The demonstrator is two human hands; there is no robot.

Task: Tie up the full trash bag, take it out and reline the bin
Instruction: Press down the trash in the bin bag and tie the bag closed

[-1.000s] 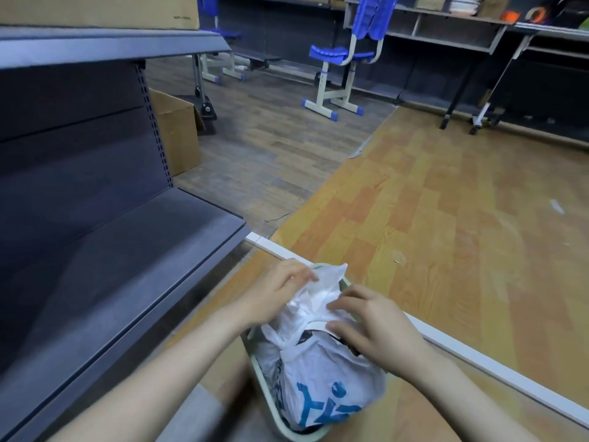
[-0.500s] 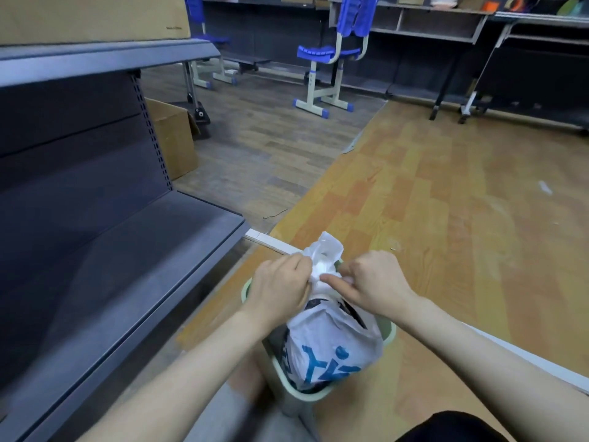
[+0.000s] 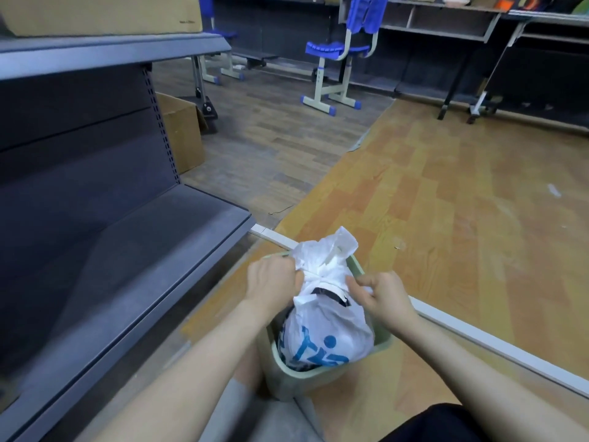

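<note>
A full white trash bag (image 3: pixel 331 330) with blue print sits inside a small pale green bin (image 3: pixel 306 379) on the floor in front of me. The bag's top is gathered into a knot, with loose white ends sticking up above it. My left hand (image 3: pixel 271 282) grips the bag's gathered plastic on the left side of the knot. On the right side my right hand (image 3: pixel 382 296) pinches another strand of the bag. Both hands pull away from each other across the knot.
A dark grey metal shelf unit (image 3: pixel 111 250) stands close on the left. A white floor strip (image 3: pixel 478 336) runs diagonally behind the bin. A cardboard box (image 3: pixel 183 135) sits beyond the shelf, a blue chair (image 3: pixel 341 52) and desks farther back. Wooden floor lies to the right.
My hands have gone from meeting over the bag's top to pulling apart on either side of it. The knot has drawn tighter, and the bag's loose ends stand up higher.
</note>
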